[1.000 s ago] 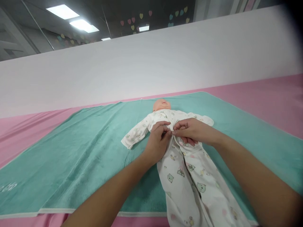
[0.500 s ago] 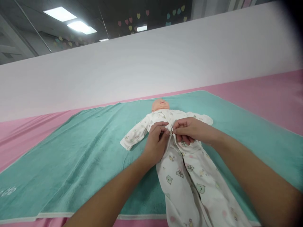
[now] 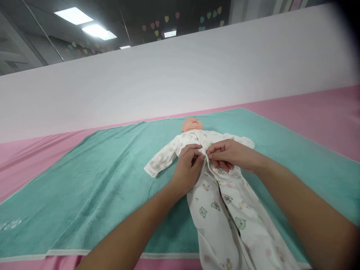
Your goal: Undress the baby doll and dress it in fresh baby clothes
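Note:
A baby doll (image 3: 192, 124) lies on its back, dressed in a white long-sleeved romper (image 3: 215, 206) printed with small animals. My left hand (image 3: 189, 167) pinches one edge of the romper's front opening at the belly. From the other side, my right hand (image 3: 226, 154) pinches the facing edge between thumb and forefinger. The fingertips of both hands almost meet at the opening. Below them, the front gapes in a dark slit down one leg. Whatever fastener lies between my fingers is too small to make out.
Under the doll spreads a teal blanket (image 3: 118, 187) with white edging, wrinkled on the left. It lies over a pink sheet (image 3: 323, 120). A white low wall (image 3: 168, 82) runs behind, with dark glass (image 3: 174, 22) bearing heart stickers above it.
Both hands stay at the romper's belly, and the two edges look slightly closer together between the fingertips. The whole view has shifted slightly.

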A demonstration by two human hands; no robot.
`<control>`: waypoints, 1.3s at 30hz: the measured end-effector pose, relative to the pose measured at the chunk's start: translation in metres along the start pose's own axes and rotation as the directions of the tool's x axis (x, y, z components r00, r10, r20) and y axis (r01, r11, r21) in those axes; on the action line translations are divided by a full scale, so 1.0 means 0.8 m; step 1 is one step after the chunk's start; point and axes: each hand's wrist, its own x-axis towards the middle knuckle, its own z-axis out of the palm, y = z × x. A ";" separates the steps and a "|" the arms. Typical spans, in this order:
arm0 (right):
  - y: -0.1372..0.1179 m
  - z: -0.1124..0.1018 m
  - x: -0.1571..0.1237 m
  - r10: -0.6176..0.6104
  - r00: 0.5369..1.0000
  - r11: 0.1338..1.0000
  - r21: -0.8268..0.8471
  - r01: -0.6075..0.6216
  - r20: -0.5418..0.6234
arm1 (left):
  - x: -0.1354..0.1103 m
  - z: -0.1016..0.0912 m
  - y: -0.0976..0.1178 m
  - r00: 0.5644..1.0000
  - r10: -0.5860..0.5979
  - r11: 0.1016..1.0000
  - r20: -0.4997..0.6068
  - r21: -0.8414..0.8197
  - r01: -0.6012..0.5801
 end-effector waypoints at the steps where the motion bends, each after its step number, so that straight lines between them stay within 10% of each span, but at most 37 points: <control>1: 0.000 0.000 0.000 0.002 1.000 1.000 -0.002 -0.002 -0.001 | 0.000 0.000 0.000 1.000 -0.001 1.000 -0.006 0.004 0.001; 39: -0.001 0.000 0.001 0.033 0.999 0.990 -0.136 -0.034 -0.007 | 0.013 -0.024 -0.001 0.973 -0.054 0.999 0.223 0.004 0.055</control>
